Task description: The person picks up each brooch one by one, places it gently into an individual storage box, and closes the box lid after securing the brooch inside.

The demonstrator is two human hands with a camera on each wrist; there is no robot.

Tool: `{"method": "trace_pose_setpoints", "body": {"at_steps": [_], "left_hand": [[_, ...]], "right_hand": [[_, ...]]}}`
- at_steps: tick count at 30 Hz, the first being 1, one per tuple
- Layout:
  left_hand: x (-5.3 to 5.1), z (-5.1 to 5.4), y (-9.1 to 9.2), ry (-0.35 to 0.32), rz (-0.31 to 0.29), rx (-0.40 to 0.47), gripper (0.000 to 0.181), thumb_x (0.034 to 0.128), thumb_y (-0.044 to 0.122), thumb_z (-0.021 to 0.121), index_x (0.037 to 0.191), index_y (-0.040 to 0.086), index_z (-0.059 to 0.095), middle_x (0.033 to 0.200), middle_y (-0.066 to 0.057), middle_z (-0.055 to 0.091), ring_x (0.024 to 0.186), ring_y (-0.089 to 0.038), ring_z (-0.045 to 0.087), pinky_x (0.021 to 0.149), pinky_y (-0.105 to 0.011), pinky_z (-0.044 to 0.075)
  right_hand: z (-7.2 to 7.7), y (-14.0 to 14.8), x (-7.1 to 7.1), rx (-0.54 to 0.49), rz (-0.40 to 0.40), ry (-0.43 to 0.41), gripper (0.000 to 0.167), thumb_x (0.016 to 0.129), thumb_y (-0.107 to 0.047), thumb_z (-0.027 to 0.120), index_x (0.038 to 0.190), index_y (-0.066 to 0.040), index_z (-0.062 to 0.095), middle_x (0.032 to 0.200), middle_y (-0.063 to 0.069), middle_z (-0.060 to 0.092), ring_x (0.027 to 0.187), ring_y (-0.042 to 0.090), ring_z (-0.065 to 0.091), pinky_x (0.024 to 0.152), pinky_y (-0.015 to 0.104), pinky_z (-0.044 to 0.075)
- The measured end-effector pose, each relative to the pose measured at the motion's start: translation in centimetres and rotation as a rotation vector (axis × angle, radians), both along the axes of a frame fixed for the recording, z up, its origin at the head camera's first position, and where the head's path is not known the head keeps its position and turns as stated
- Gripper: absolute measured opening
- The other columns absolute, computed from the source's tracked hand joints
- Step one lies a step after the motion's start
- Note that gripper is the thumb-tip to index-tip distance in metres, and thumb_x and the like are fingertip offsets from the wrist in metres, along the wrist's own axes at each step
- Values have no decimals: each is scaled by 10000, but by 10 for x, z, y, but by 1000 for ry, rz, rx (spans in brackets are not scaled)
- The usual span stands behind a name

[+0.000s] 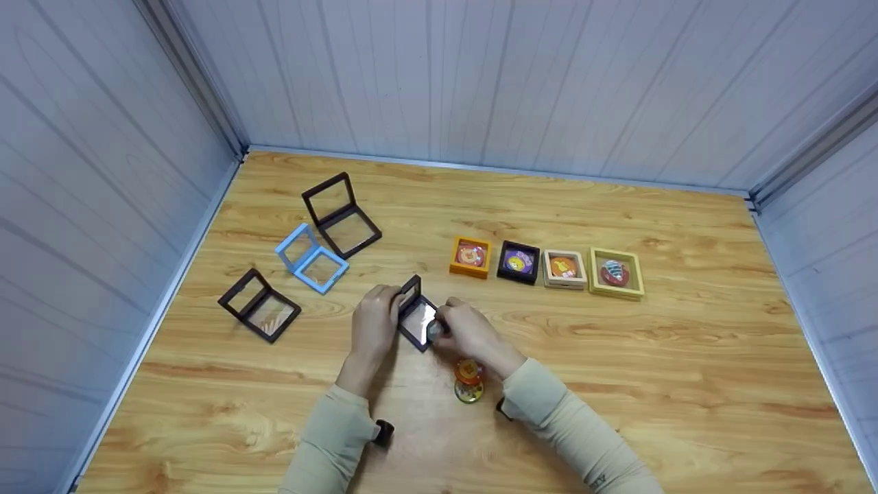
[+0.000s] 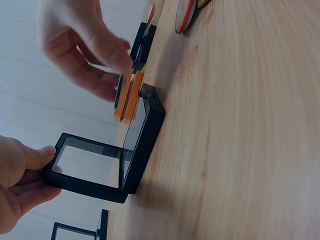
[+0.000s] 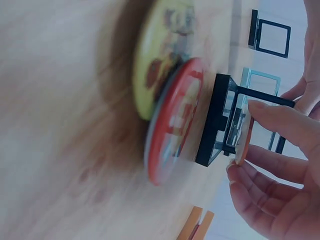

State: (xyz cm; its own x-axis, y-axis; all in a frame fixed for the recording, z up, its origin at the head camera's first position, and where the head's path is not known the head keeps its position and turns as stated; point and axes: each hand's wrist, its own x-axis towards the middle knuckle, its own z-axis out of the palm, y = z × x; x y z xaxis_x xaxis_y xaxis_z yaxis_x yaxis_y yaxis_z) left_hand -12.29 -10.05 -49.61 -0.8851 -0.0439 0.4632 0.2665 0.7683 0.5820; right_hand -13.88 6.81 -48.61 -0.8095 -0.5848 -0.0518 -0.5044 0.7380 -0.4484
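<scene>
My left hand point(image 1: 374, 319) pinches the raised half of a small black hinged display frame point(image 2: 145, 142), with clear film in both halves. The frame's other half rests on the table. In my right hand point(image 1: 473, 333) a thin round badge point(image 3: 244, 140) is pinched between thumb and fingers, tilted just above the frame's lower half. Its printed face cannot be made out. Close to my right wrist lie a red-orange round badge point(image 1: 469, 371) and a yellow round badge point(image 1: 469, 393); the red-orange one overlaps the yellow one.
Standing open to the left are a large black frame point(image 1: 334, 218), a light-blue frame point(image 1: 312, 263) and a smaller black frame point(image 1: 257, 307). Closed frames holding badges line up at right: orange point(image 1: 470, 272), black point(image 1: 519, 276), cream point(image 1: 566, 283), yellow point(image 1: 616, 291). Panel walls point(image 1: 466, 82) enclose the table.
</scene>
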Motion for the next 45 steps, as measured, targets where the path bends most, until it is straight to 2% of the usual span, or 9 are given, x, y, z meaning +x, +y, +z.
{"method": "trace_pose_setpoints", "body": {"at_steps": [8, 13, 25, 34, 40, 45], "left_hand": [[0, 1, 1, -6, -4, 6, 106, 812, 49, 613, 864, -34, 654, 803, -108, 626, 745, -252, 610, 659, -373, 491], [0, 1, 1, -6, -2, 11, 105, 813, 47, 614, 866, -34, 655, 803, -110, 626, 742, -250, 611, 651, -370, 495], [0, 2, 1, -18, -1, 17, 95, 812, 39, 612, 862, -28, 658, 798, -104, 625, 734, -246, 608, 643, -373, 493], [0, 0, 1, -1, 0, 6, 91, 813, 53, 615, 854, -18, 656, 778, -92, 619, 717, -239, 604, 629, -373, 483], [0, 0, 1, -5, 5, 10, 87, 809, 50, 619, 849, -17, 657, 782, -90, 623, 720, -237, 606, 632, -372, 485], [0, 0, 0, 1, 8, 10, 87, 805, 47, 622, 849, -20, 657, 783, -94, 625, 723, -241, 608, 637, -373, 486]], "right_hand": [[-5, -9, -10, -39, -31, 11, 139, 693, -124, 680, 782, -41, 613, 742, 10, 437, 601, 129, 438, 528, 261, 402], [-7, -14, -14, -60, -11, 35, 137, 704, -131, 687, 780, -40, 619, 744, 15, 442, 608, 133, 434, 526, 262, 390], [-13, -23, -19, -20, 34, 55, 173, 689, -128, 711, 815, -49, 621, 759, 25, 450, 623, 142, 433, 550, 275, 403], [-18, -24, -18, -3, 39, 88, 170, 667, -142, 720, 772, -69, 609, 732, 7, 460, 616, 128, 435, 534, 273, 399], [-16, -20, -18, -24, 30, 75, 182, 699, -164, 713, 826, -62, 631, 744, 10, 459, 635, 132, 436, 551, 271, 404], [-11, -14, -19, -75, -7, 29, 318, 705, -234, 742, 931, -32, 648, 793, 27, 486, 682, 141, 469, 612, 287, 440]]}}
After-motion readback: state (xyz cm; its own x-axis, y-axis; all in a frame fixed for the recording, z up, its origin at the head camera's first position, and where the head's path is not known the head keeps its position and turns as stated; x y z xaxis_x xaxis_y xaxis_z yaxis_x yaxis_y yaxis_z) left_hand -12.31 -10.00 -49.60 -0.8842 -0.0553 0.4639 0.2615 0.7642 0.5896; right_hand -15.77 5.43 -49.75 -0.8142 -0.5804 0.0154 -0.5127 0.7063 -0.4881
